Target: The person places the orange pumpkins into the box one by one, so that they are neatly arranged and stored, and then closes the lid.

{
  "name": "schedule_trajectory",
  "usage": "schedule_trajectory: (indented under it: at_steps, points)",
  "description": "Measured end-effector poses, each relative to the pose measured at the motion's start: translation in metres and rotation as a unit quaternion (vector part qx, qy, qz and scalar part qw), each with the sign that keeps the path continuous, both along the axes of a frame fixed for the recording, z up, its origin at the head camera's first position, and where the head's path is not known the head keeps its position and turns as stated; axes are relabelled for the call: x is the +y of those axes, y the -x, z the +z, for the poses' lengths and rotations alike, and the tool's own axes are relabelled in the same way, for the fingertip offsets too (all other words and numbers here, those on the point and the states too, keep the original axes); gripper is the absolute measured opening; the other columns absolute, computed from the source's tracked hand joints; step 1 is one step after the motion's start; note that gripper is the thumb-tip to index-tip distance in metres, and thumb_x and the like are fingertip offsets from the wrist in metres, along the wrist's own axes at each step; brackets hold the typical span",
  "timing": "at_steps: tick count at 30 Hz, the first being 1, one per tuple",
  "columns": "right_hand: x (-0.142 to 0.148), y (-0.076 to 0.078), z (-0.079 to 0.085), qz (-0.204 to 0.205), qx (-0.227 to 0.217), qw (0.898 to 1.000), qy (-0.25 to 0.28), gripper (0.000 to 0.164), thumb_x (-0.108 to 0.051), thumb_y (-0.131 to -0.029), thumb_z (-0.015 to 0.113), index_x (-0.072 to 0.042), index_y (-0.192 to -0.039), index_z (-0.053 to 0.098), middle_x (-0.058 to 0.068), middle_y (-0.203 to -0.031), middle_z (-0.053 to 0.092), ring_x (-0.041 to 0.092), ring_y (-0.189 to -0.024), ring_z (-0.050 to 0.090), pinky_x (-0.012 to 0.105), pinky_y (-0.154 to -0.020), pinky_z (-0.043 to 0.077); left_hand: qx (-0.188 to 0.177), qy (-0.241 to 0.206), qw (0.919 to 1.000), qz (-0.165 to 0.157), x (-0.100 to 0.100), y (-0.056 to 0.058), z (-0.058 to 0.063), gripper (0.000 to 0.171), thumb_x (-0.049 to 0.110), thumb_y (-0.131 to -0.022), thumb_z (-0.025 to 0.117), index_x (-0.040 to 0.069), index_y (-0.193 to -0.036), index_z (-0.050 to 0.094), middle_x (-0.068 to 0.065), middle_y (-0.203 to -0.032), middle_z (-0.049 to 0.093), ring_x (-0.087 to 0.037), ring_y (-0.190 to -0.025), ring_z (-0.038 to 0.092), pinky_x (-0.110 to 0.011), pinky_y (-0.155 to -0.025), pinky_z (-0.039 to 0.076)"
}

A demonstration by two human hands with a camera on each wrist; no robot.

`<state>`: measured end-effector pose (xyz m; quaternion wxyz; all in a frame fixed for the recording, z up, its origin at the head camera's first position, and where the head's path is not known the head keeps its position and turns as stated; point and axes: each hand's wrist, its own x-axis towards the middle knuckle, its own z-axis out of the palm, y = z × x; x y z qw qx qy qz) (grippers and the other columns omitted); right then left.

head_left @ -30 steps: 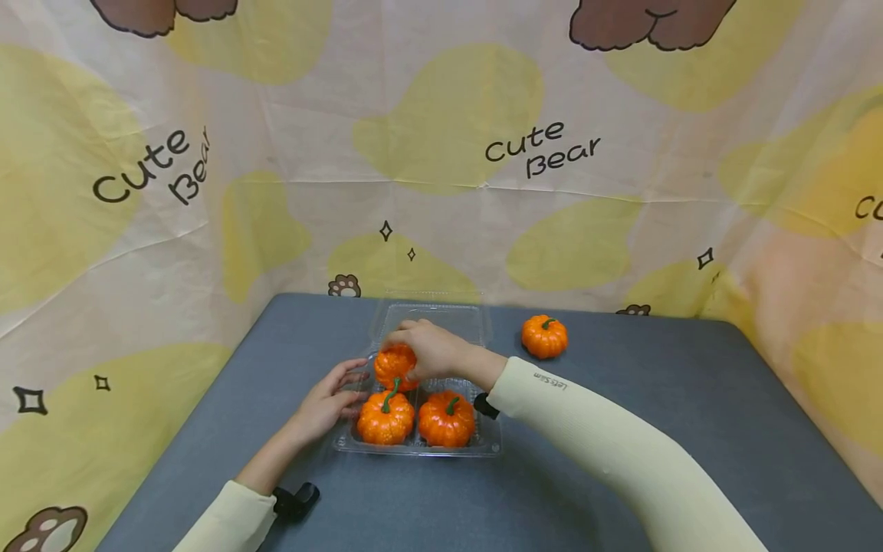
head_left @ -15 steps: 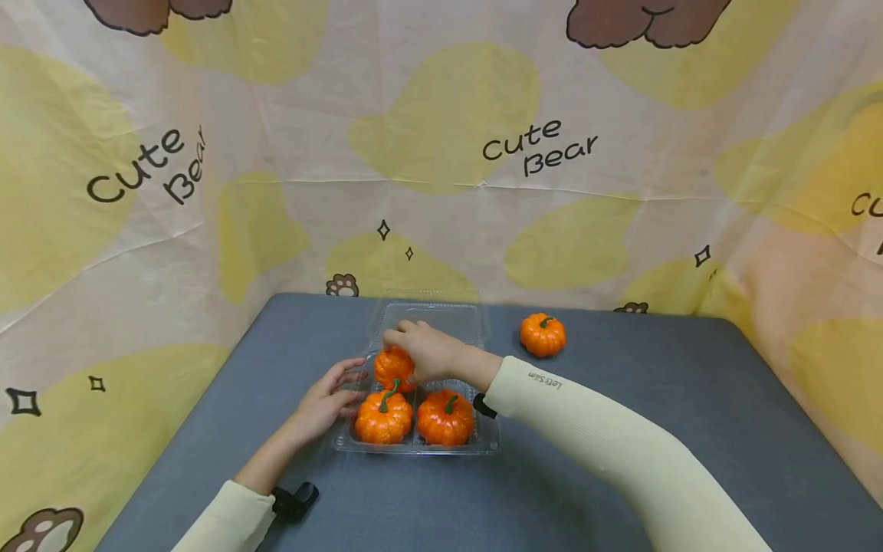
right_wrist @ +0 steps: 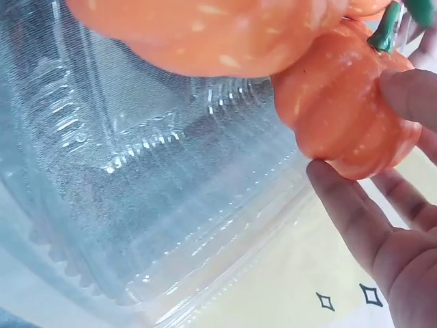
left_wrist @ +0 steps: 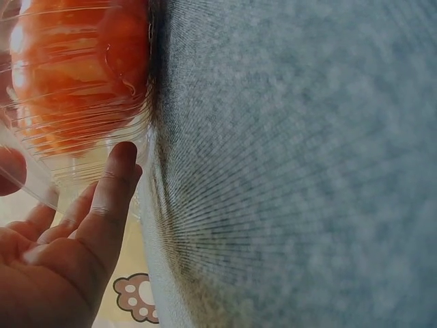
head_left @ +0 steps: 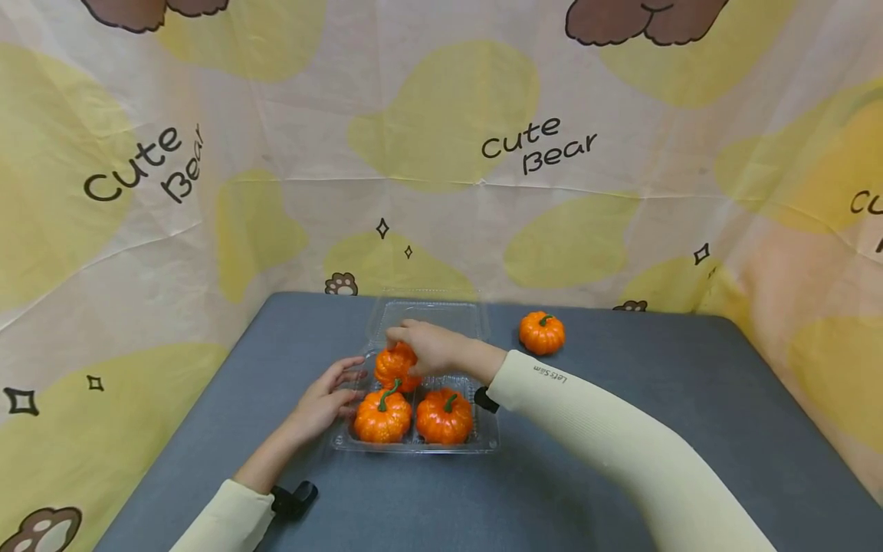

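Note:
My right hand [head_left: 434,349] grips a small orange pumpkin [head_left: 392,371] at the back left compartment of a clear plastic clamshell container [head_left: 476,448]. In the right wrist view the thumb lies on the upper side of this pumpkin [right_wrist: 341,102], and fingertips touch it lower down. Two more pumpkins with green stems fill the front compartments, a left pumpkin [head_left: 381,422] and a right pumpkin [head_left: 444,418]. My left hand [head_left: 323,400] is at the container's left side, fingers extended. The left wrist view shows its index finger [left_wrist: 109,198] against the ribbed clear wall.
Another orange pumpkin [head_left: 541,333] stands on the grey table [head_left: 621,383], right of the container's lid. That clear lid [head_left: 434,314] lies folded back toward the wall. A patterned cloth [head_left: 441,153] hangs behind and at the sides.
My right hand and the pumpkin in it have shifted very slightly to the right over the container. The left hand stays at the container's side.

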<state>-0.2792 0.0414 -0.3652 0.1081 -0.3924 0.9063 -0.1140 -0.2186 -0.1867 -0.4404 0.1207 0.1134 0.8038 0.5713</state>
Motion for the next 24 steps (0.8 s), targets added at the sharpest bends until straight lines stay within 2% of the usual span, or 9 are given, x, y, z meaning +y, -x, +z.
schedule_trajectory:
  at_steps: [4,10,18,24]
  points:
    - [0.001,0.0,-0.001,0.004,0.01,1.0,0.002,0.042,-0.009,-0.081,0.074,-0.015,-0.117,0.054,0.006,-0.117,0.054,0.017,-0.094,0.056,0.028,-0.077,0.051,0.001,0.003,1.0,0.001,-0.001,0.001,-0.001,0.051,0.004,-0.098,0.041,0.006,-0.148,0.03,-0.03,-0.144,0.04,-0.044,-0.121,0.054,-0.042,-0.083,0.056]
    - [0.005,0.002,-0.004,0.002,0.024,1.0,0.02,0.043,-0.011,-0.078,0.077,-0.016,-0.114,0.056,0.004,-0.115,0.059,0.018,-0.098,0.058,0.029,-0.08,0.052,-0.002,0.002,1.0,0.0,0.0,0.0,0.0,0.051,0.004,-0.098,0.041,0.006,-0.148,0.029,-0.03,-0.145,0.039,-0.043,-0.121,0.054,-0.042,-0.084,0.056]
    - [0.015,0.002,-0.004,-0.026,-0.035,0.996,0.073,0.045,-0.012,-0.079,0.076,-0.016,-0.12,0.058,0.005,-0.118,0.06,0.02,-0.104,0.058,0.031,-0.085,0.052,0.0,0.005,1.0,0.001,0.002,0.0,0.002,0.05,0.005,-0.099,0.042,0.007,-0.148,0.031,-0.029,-0.145,0.04,-0.042,-0.121,0.055,-0.041,-0.084,0.056]
    - [0.018,0.001,-0.003,-0.035,-0.041,0.996,0.074,0.042,-0.015,-0.082,0.073,-0.019,-0.121,0.06,0.006,-0.124,0.056,0.023,-0.109,0.057,0.035,-0.089,0.051,0.004,0.005,1.0,0.005,0.0,-0.001,0.002,0.05,0.004,-0.098,0.042,0.005,-0.147,0.031,-0.03,-0.144,0.04,-0.043,-0.12,0.055,-0.041,-0.084,0.056]
